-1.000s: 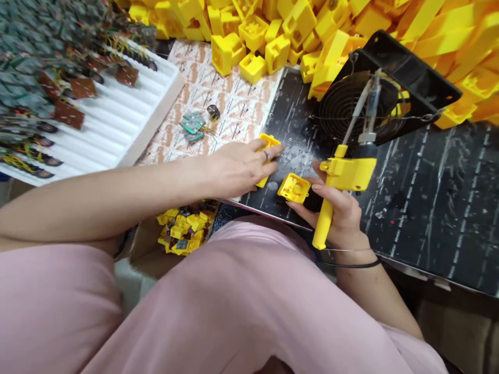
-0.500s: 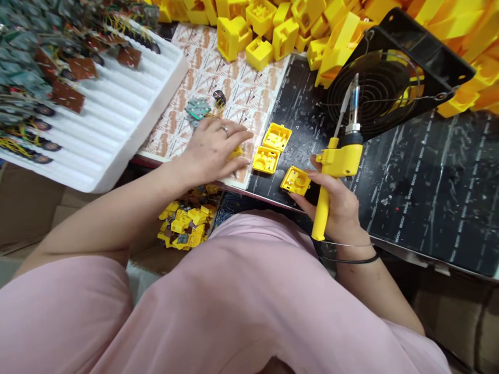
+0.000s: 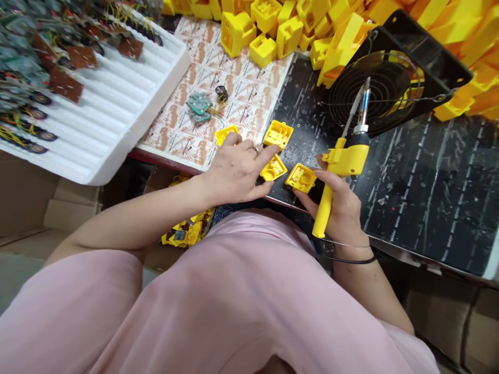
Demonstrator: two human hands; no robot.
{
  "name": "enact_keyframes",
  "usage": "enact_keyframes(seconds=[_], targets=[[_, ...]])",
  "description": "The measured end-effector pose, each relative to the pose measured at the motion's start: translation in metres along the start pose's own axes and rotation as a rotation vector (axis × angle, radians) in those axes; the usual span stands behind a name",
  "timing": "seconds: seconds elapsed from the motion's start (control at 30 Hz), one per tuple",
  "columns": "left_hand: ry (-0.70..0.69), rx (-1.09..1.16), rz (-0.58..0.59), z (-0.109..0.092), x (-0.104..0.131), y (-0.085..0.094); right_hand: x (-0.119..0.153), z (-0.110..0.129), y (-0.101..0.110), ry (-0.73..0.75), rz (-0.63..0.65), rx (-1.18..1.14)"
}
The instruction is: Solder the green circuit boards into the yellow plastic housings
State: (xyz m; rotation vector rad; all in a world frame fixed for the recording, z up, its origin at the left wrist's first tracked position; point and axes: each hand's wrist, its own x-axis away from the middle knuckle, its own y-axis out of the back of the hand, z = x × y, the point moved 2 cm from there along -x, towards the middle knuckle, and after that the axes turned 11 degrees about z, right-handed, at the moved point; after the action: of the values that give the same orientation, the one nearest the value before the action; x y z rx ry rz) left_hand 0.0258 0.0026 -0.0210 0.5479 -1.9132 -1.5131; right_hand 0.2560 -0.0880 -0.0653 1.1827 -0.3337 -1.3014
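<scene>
My left hand is over the table edge, its thumb and index finger on the sides of a small open yellow plastic housing, which lies turned at an angle. A second yellow housing sits just beyond it, and a third lies partly behind my left fingers. In my right hand is a yellow soldering gun, its metal tip pointing up and away. The thumb and a finger of that same hand also touch another open yellow housing on the black mat.
A circuit board with wires and a small round black part lies on the patterned sheet. At left, a white foam tray bears many wired boards. A black fan stands before heaped yellow housings. More yellow pieces are below the table.
My left hand has moved right, leaving one yellow housing by the circuit board and reaching another, which has turned. My right hand keeps the soldering gun and has barely moved.
</scene>
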Motion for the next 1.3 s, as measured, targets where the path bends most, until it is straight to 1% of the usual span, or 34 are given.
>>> enact_keyframes(seconds=[0.07, 0.13, 0.2, 0.27, 0.3, 0.37, 0.43, 0.5, 0.53, 0.57, 0.63, 0.67, 0.73, 0.8, 0.87, 0.93, 1.0, 1.07, 1.13, 1.2, 1.23, 1.27, 1.3], targets=[[0.032, -0.012, 0.022, -0.011, 0.001, -0.004, 0.000, 0.001, 0.004, -0.002, -0.006, -0.014], [0.047, 0.013, 0.005, -0.021, 0.002, -0.009, 0.000, 0.003, 0.008, -0.009, -0.003, -0.023], [0.007, 0.120, -0.060, -0.026, 0.006, -0.009, 0.000, 0.003, 0.009, -0.001, 0.022, -0.015], [-0.048, 0.283, -0.132, -0.020, 0.014, -0.002, 0.001, 0.001, 0.010, 0.002, 0.046, -0.004], [-0.050, 0.353, -0.161, -0.012, 0.019, 0.004, 0.002, 0.000, 0.010, 0.000, 0.048, 0.001], [0.006, 0.402, -0.240, 0.014, 0.029, 0.016, 0.004, -0.002, 0.011, -0.011, 0.036, 0.001], [0.065, 0.317, -0.309, 0.045, 0.038, 0.027, 0.007, -0.002, 0.011, -0.008, 0.041, -0.024], [0.055, 0.217, -0.223, 0.071, 0.042, 0.029, 0.007, 0.000, 0.010, 0.028, 0.058, -0.044], [0.040, 0.185, -0.159, 0.080, 0.042, 0.027, 0.007, 0.002, 0.010, 0.047, 0.062, -0.042], [0.020, 0.168, -0.084, 0.087, 0.041, 0.024, 0.005, 0.005, 0.009, 0.062, 0.061, -0.033], [-0.019, 0.147, 0.026, 0.092, 0.036, 0.018, -0.001, 0.011, 0.007, 0.053, 0.049, -0.011], [-0.037, 0.133, 0.079, 0.091, 0.033, 0.016, -0.005, 0.014, 0.004, 0.035, 0.039, -0.004], [-0.051, 0.097, 0.150, 0.085, 0.027, 0.014, -0.015, 0.023, -0.004, 0.009, 0.004, 0.018], [-0.037, 0.068, 0.172, 0.075, 0.023, 0.015, -0.024, 0.031, -0.016, 0.022, -0.034, 0.087], [0.003, 0.052, 0.165, 0.063, 0.022, 0.015, -0.033, 0.035, -0.028, 0.046, -0.045, 0.166], [0.046, 0.035, 0.155, 0.050, 0.023, 0.010, -0.039, 0.033, -0.034, 0.082, -0.018, 0.190], [0.054, 0.012, 0.118, 0.040, 0.023, 0.004, -0.044, 0.024, -0.030, 0.145, 0.030, 0.162], [0.022, 0.015, 0.040, 0.039, 0.022, 0.000, -0.049, 0.013, -0.021, 0.211, 0.127, 0.100], [0.039, 0.025, -0.063, 0.052, 0.019, 0.005, -0.051, 0.003, -0.010, 0.245, 0.204, 0.041], [0.146, -0.014, -0.131, 0.077, 0.013, 0.017, -0.051, -0.002, -0.003, 0.247, 0.207, -0.001], [0.217, -0.064, -0.128, 0.092, 0.009, 0.025, -0.050, -0.002, 0.000, 0.229, 0.174, -0.020], [0.292, -0.123, -0.091, 0.106, 0.005, 0.033, -0.048, -0.002, 0.001, 0.201, 0.139, -0.043], [0.352, -0.181, -0.011, 0.119, 0.001, 0.039, -0.045, -0.002, 0.002, 0.172, 0.105, -0.069]])
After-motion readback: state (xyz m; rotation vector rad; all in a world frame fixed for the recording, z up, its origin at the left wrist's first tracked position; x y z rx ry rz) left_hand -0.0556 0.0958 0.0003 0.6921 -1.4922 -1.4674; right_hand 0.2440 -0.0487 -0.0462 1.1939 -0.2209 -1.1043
